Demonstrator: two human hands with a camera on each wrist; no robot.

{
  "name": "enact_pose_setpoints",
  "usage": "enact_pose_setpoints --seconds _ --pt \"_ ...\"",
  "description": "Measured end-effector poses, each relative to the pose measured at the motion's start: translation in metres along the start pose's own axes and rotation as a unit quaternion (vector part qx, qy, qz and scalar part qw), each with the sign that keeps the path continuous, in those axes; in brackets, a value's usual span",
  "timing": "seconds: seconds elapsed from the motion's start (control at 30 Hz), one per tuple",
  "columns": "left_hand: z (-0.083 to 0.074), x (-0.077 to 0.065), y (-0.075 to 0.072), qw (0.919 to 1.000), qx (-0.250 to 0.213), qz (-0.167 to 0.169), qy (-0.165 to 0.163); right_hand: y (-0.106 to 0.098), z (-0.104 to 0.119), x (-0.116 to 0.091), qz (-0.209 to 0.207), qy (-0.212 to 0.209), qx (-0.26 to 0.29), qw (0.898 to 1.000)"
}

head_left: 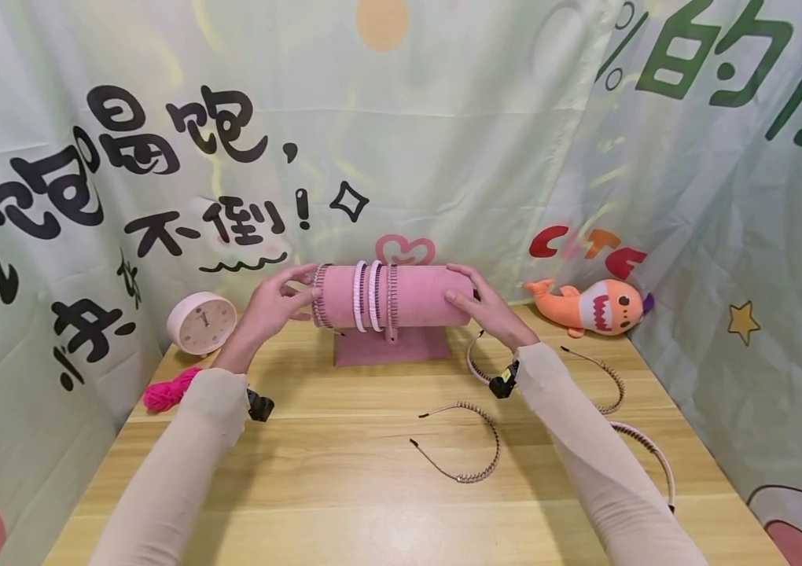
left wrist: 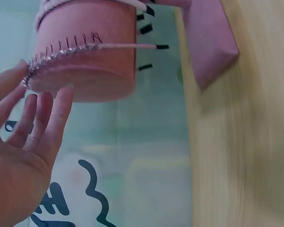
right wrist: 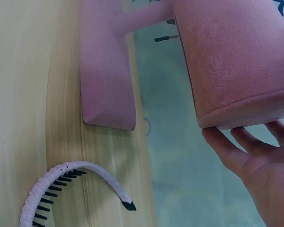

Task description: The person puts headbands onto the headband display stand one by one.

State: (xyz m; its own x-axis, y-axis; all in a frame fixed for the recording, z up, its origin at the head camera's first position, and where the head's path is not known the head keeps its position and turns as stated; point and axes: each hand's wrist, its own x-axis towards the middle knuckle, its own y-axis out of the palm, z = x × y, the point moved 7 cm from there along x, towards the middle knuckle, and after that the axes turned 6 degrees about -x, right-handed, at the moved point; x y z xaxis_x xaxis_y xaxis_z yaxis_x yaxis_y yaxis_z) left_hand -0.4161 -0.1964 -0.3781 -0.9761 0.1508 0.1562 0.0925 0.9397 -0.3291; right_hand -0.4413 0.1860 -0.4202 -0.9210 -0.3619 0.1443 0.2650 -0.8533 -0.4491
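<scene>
A pink plush headband stand (head_left: 422, 295), a padded roll on a flat base (head_left: 394, 347), stands at the back of the table. My left hand (head_left: 277, 303) is at the roll's left end, its thumb and a finger on a beaded headband (left wrist: 57, 56) at the rim. Other fingers of that hand are close to the end face. Two pale headbands (head_left: 366, 295) and another beaded headband (head_left: 392, 295) sit round the roll's middle. My right hand (head_left: 486, 306) rests on the right end, thumb on the front surface, fingertips (right wrist: 213, 135) touching the end edge.
Loose headbands lie at the front middle (head_left: 493, 448), right (head_left: 616, 385) and near right (head_left: 659, 456); a pale one (right wrist: 38, 191) is by my right wrist. A plush toy (head_left: 595, 306) stands back right. A clock (head_left: 201, 324) and pink yarn (head_left: 171, 391) are at left.
</scene>
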Motion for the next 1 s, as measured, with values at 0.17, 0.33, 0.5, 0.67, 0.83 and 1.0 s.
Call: enact_pose_setpoints --seconds 0.17,0.33,0.5,0.67,0.83,1.0 --pt "-0.003 0.001 -0.001 0.9933 0.097 0.007 0.063 0.0 0.002 0.0 -0.004 0.0 -0.006 1.0" --pt "-0.005 0.004 0.003 0.9871 0.115 0.008 0.111 -0.001 0.002 0.001 -0.009 -0.003 -0.016 1.0" --pt "-0.007 0.008 0.009 0.9834 0.133 -0.005 0.124 0.0 0.003 0.0 -0.009 -0.004 -0.018 1.0" --pt "-0.011 0.01 0.016 0.9806 0.136 -0.013 0.141 0.0 0.002 -0.001 -0.007 0.0 -0.014 1.0" --pt "-0.012 0.013 0.023 0.9785 0.138 -0.01 0.153 0.001 0.001 0.0 -0.006 0.001 -0.01 1.0" --pt "-0.017 0.014 0.029 0.9769 0.139 -0.004 0.162 0.001 0.001 0.0 -0.004 0.003 -0.005 1.0"
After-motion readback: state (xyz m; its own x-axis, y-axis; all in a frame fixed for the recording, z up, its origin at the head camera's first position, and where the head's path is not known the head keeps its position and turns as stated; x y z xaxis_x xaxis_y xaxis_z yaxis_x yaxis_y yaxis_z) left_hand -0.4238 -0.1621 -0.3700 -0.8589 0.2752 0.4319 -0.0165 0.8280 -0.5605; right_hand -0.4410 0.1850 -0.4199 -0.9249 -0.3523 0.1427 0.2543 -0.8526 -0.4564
